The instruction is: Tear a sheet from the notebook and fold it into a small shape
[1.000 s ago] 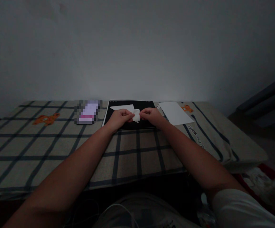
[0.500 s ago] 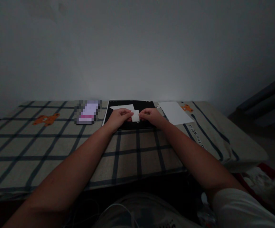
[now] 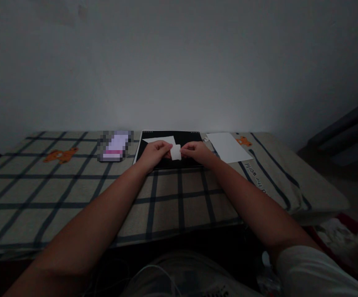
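A small folded piece of white paper [image 3: 176, 152] is held up between my two hands. My left hand [image 3: 155, 153] pinches its left side with thumb and fingers, and my right hand [image 3: 197, 151] pinches its right edge. Beneath the hands lies a black mat or pad [image 3: 185, 137] with small white marks along its far edge. On that pad, behind my left hand, rests a white paper piece [image 3: 163, 139] with a pointed left end, partly hidden by the hand.
A white sheet [image 3: 228, 147] lies right of the pad. To the left is a blurred-out phone [image 3: 113, 148]. A checked cloth [image 3: 179, 194] covers the table, which meets the wall [image 3: 179, 66]. A red bin [image 3: 348, 225] with white scraps stands low at right.
The small paper piece has shifted and tilted slightly between my fingers, showing a little more of its lower part. Both hands stay almost in place.
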Demonstrator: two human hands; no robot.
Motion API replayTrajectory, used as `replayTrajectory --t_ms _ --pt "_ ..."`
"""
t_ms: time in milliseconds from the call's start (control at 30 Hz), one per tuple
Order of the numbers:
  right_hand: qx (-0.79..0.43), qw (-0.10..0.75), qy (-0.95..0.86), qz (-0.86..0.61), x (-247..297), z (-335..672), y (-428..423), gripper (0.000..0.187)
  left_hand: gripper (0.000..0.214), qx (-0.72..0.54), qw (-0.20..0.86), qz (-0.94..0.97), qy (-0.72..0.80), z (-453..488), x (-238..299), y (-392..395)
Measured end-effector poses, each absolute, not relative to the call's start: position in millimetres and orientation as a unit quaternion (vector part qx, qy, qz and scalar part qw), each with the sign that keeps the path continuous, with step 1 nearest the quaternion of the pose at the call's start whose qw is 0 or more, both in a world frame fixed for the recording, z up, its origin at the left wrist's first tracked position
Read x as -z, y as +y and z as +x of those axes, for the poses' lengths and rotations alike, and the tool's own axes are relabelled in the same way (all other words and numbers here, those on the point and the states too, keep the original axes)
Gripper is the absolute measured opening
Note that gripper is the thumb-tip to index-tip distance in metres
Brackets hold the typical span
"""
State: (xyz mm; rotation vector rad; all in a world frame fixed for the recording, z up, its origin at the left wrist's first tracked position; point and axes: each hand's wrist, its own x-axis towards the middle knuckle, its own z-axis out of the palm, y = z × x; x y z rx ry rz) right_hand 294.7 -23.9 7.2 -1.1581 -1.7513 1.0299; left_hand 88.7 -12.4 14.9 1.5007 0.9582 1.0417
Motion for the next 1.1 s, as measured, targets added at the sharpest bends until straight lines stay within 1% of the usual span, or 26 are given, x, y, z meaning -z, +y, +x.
replayTrajectory --t_ms 133,267,433,633,767,867,1100 --pt "-0.402 0.401 -0.683 -0.459 -7.9 294.8 -23.3 0.023 0.045 -0.441 0.513 0.618 0.400 88.6 -14.7 -11.9" --pt "-0.390 0.422 -0.667 -0.474 -7.6 296.5 -21.1 0.023 0.049 -0.400 0.536 0.626 0.401 88.5 -14.2 -11.9" --pt "-0.376 0.421 -0.677 -0.472 -6.0 297.1 -19.6 0.026 0.037 -0.380 0.501 0.665 0.403 86.4 -16.0 -11.9" --pt "-0.382 0.421 -0.678 -0.466 -6.4 295.2 -20.7 0.026 0.031 -0.370 0.460 0.694 0.412 85.6 -19.9 -13.4" --pt "-0.377 0.428 -0.672 -0.472 -7.4 296.1 -20.4 0.026 0.034 -0.376 0.497 0.668 0.405 86.9 -19.8 -14.8" --pt "-0.371 0.436 -0.662 -0.484 -8.4 296.9 -20.2 0.025 0.038 -0.352 0.526 0.667 0.394 87.1 -18.4 -13.3" --pt "-0.402 0.453 -0.645 -0.466 -9.6 294.3 -22.3 0.024 0.030 -0.353 0.474 0.704 0.393 84.7 -15.8 -10.1"
